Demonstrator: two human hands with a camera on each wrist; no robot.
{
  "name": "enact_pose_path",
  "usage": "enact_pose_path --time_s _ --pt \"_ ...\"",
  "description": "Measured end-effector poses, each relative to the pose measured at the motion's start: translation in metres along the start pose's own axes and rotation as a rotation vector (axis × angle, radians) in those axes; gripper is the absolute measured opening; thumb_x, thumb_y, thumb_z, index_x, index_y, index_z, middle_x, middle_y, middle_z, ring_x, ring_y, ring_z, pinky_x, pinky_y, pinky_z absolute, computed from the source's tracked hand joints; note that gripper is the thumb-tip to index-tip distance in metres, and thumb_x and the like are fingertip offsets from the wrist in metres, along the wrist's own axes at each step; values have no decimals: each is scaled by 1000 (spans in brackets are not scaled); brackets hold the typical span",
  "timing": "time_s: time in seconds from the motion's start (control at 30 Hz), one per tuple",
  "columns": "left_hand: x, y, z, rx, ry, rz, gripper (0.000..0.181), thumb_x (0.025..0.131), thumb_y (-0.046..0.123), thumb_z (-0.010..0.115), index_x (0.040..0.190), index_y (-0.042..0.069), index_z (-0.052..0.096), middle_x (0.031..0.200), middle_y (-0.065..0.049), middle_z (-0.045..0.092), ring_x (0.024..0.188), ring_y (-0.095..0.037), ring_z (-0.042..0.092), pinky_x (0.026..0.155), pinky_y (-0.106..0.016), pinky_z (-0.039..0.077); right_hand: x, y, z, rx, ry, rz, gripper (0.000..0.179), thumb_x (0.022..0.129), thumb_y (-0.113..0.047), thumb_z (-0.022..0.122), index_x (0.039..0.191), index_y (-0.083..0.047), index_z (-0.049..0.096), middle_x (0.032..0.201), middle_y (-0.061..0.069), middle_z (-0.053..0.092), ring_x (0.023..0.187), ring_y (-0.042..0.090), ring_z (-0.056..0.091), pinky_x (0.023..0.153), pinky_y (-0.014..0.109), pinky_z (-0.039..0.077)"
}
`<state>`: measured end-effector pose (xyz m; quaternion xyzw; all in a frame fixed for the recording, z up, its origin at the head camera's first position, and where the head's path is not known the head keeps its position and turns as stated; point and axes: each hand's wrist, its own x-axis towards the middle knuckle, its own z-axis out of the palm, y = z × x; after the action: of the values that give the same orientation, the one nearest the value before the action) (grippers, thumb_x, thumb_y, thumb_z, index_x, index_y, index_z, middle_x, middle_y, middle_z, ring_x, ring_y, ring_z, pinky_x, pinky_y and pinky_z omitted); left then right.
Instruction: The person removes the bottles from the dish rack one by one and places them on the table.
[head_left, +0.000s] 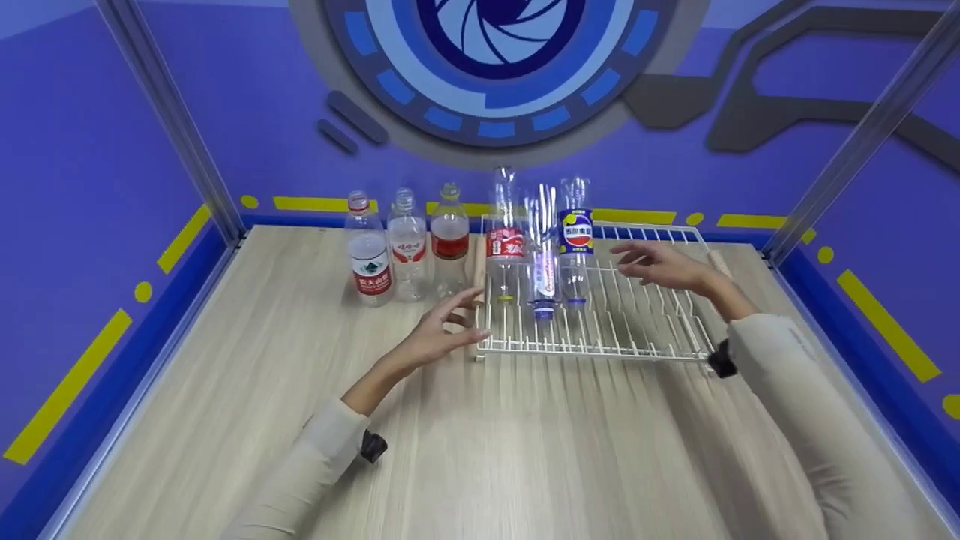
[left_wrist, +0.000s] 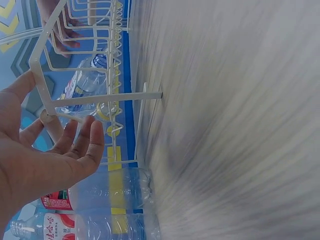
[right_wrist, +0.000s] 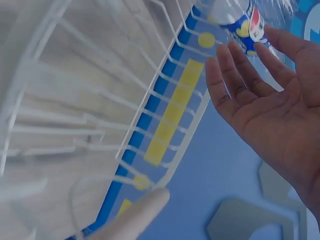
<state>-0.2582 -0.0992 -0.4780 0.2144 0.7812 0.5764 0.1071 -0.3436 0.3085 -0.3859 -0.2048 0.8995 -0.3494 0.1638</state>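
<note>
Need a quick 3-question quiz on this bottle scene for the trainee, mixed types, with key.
1. Count: how many upright bottles stand directly on the table, beside the wire rack?
2. True or false: the bottles in the rack have their caps at the top.
3. Multiple choice: the right hand is (a) pinching a bottle, (b) holding nothing, (c) lying flat on the table.

Key:
1. Three.
2. False. The rack bottles are upside down, with their caps at the lower end.
3. b
</note>
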Motion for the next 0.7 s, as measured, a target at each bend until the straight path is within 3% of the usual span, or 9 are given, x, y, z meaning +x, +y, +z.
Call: enact_pose_path --time_s 0.17,0.3,0.5,0.7 --pt "3 0 2 -10 11 -17 72 95 27 73 158 24 39 151 -14 46 127 -38 54 95 -44 53 18 -4 8 20 -78 -7 58 104 -16 57 154 4 34 138 37 54 118 46 61 92 44 59" --pt "3 0 2 -22 0 -25 72 95 27 73 158 28 38 153 -11 45 129 -38 53 94 -42 51 29 -6 10 22 -116 85 72 105 -20 57 160 3 16 141 39 49 122 50 58 96 51 57" --pt "4 -3 2 -32 3 -2 72 95 29 73 158 27 38 152 -13 45 129 -42 51 94 -44 50 44 -13 12 68 -225 250 93 107 -33 53 161 -5 -17 157 39 30 136 51 49 108 55 48" --pt "3 -4 3 -29 4 -11 72 96 28 72 158 27 37 152 -12 45 125 -34 55 94 -43 51 53 -20 15 84 -311 343 101 107 -38 50 155 -5 -32 157 32 36 141 47 46 114 53 44"
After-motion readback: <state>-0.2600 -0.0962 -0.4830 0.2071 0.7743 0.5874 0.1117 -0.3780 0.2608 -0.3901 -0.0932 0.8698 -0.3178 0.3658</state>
